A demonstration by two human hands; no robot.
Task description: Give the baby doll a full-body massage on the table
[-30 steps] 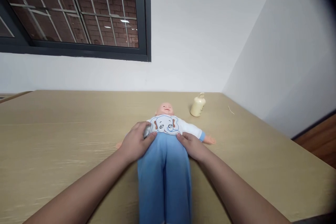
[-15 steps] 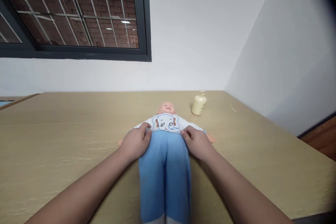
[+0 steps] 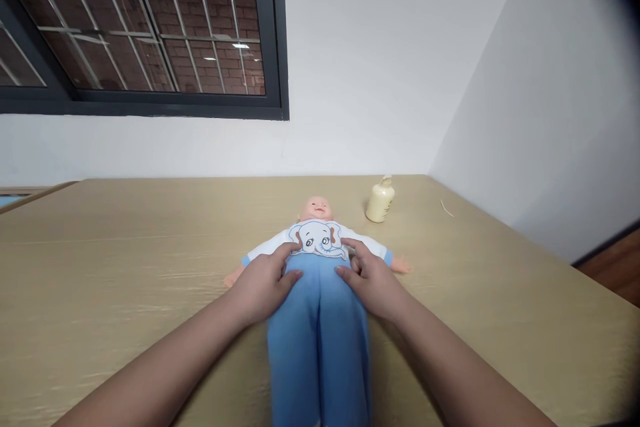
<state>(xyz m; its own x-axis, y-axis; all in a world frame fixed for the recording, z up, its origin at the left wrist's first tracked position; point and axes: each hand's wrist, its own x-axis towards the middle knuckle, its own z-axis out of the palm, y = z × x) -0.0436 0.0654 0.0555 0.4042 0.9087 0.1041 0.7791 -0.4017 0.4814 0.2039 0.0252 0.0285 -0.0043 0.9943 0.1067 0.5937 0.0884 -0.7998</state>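
A baby doll is laid face-up mid-table. Its blue trousers are gripped at the waistband by the left hand and right hand. A cream bottle is seen far right.

Surface: a wide table with a pale wood-grain top is filling the room's corner, its far edge running along the white wall and its right edge slanting toward the near right.
Doll: 1 baby doll is lying flat on its back near the middle of the table, head toward the wall, arms spreading out to both sides, legs in blue trousers stretching toward the near edge.
Bottle: 1 cream-coloured pump bottle is standing upright near the far right corner, just beyond the doll's head and apart from it.
Scrap: 1 thin pale strand is lying near the right edge, past the bottle.
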